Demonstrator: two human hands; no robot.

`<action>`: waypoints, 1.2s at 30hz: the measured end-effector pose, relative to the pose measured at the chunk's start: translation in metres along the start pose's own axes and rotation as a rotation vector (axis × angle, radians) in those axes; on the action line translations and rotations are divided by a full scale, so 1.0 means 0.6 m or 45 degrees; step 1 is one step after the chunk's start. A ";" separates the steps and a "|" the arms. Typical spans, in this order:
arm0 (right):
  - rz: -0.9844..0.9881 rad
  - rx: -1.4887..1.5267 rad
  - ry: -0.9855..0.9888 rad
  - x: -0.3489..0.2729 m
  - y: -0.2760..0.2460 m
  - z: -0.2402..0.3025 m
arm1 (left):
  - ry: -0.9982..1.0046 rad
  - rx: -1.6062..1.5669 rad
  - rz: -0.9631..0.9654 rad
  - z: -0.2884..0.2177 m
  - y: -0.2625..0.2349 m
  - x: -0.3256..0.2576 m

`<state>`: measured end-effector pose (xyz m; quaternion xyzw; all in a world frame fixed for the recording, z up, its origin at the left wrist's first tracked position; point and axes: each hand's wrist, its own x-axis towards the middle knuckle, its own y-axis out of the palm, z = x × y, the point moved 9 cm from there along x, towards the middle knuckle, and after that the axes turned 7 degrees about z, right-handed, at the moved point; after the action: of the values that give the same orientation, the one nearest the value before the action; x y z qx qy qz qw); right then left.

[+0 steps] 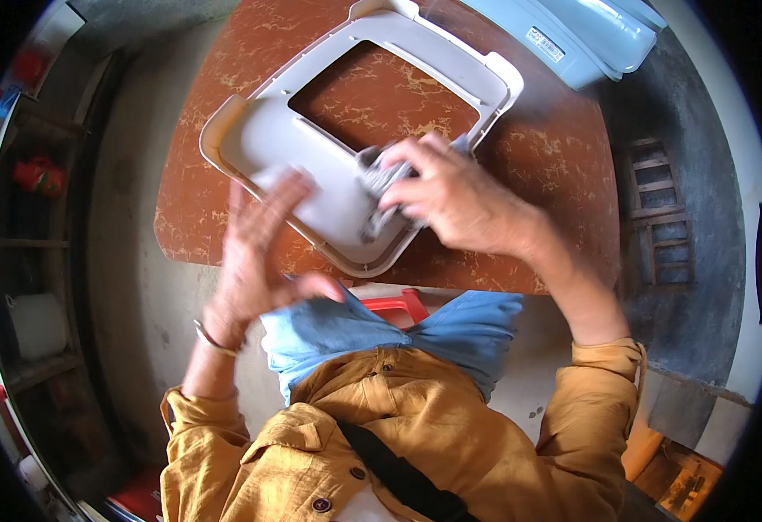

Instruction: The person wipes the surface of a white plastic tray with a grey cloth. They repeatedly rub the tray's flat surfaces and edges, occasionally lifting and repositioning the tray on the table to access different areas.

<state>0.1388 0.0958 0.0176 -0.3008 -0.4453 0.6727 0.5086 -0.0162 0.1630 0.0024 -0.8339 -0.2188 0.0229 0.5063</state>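
A pale grey plastic frame [450, 52] with a large rectangular opening lies tilted on a brown marbled table [555, 148]. My right hand [455, 196] presses a crumpled grey cloth [382, 183] against the frame's solid panel near its lower corner. My left hand [255, 252] is under and against the frame's near edge, fingers spread and blurred, steadying it. Both sleeves are mustard yellow.
A light blue plastic casing [581, 30] lies at the table's far right corner. A red stool [394, 306] shows below the table edge by my knees. Shelves with red items [37, 174] stand on the left; concrete floor surrounds the table.
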 end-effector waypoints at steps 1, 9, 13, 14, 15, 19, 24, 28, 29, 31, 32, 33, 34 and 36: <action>0.050 -0.022 -0.014 0.000 0.029 0.009 | 0.023 -0.104 0.010 -0.034 0.017 -0.005; -0.191 -0.198 -0.047 -0.047 0.004 -0.063 | 0.132 0.014 -0.278 -0.064 0.093 -0.023; -0.553 -0.384 0.345 -0.102 -0.047 -0.162 | 0.143 0.020 -0.240 -0.069 0.093 -0.019; -0.571 -0.378 0.389 -0.103 -0.042 -0.155 | 0.118 0.038 -0.234 -0.073 0.094 -0.014; -0.591 -0.347 0.365 -0.102 -0.034 -0.136 | 0.093 0.054 -0.229 -0.078 0.094 -0.010; -0.665 -0.061 0.321 -0.094 0.021 -0.030 | 0.027 0.095 -0.369 -0.107 0.080 0.002; -0.705 -0.136 0.591 -0.115 -0.010 -0.146 | 0.217 0.104 -0.422 -0.104 0.090 -0.015; -0.891 -0.360 0.886 -0.142 -0.068 -0.278 | 0.226 0.102 -0.445 -0.108 0.094 -0.011; -0.924 -0.478 0.884 -0.134 -0.072 -0.272 | 0.203 0.105 -0.451 -0.107 0.095 -0.010; -0.848 -0.205 0.954 -0.124 -0.046 -0.255 | 0.175 0.130 -0.456 -0.106 0.096 -0.009; -0.832 -0.214 0.859 -0.119 -0.035 -0.218 | 0.164 0.139 -0.463 -0.106 0.096 -0.008; -0.809 -0.099 0.802 -0.114 -0.017 -0.180 | 0.158 0.146 -0.461 -0.105 0.097 -0.007; -0.808 -0.019 0.693 -0.114 -0.001 -0.138 | 0.156 0.148 -0.456 -0.106 0.098 -0.007; -0.677 0.221 0.580 -0.109 0.032 -0.057 | 0.157 0.147 -0.455 -0.106 0.097 -0.006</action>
<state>0.1802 0.0418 -0.0174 -0.2724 -0.3246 0.4677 0.7757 0.0169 0.0854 -0.0170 -0.7510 -0.3303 -0.1060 0.5618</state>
